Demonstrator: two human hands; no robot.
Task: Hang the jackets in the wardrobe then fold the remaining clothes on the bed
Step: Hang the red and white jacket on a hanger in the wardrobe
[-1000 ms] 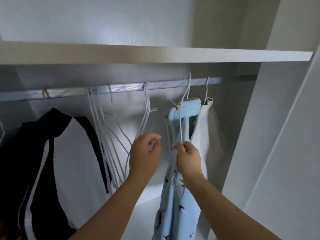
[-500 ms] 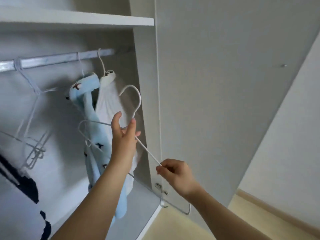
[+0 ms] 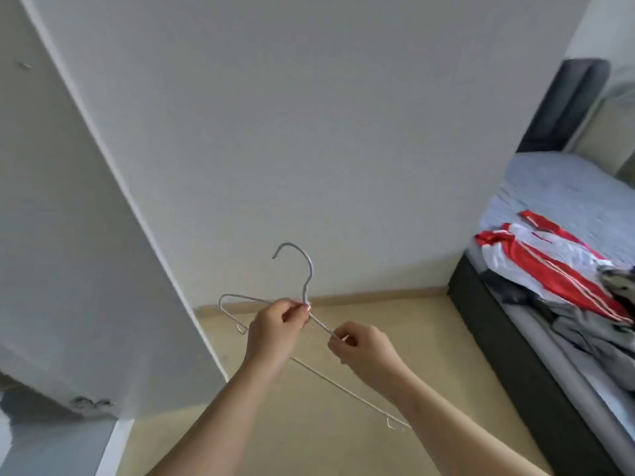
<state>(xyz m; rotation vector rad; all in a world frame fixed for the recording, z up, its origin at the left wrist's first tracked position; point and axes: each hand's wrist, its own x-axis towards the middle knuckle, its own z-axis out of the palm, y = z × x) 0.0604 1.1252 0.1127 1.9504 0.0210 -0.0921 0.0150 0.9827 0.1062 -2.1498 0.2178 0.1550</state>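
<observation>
Hanger (image 3: pixel 304 282) in both hands

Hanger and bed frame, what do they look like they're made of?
Hanger: thin wire, probably metal with a pale matte coating; it is slender and bent into a hook. Bed frame: dark, matte, rounded edges, so likely upholstered in fabric or leatherette; too blurred to tell which.

Place: worn on the person's head, above both forearms.
Facing: forward and down, tilted, toward the wall (image 3: pixel 309 132) and the floor (image 3: pixel 446 338).
Nearness: left hand (image 3: pixel 275 326), right hand (image 3: pixel 366 350) and hanger (image 3: pixel 308 285) are close at centre; the bed (image 3: pixel 556 187) is farther, at the right edge.
</observation>
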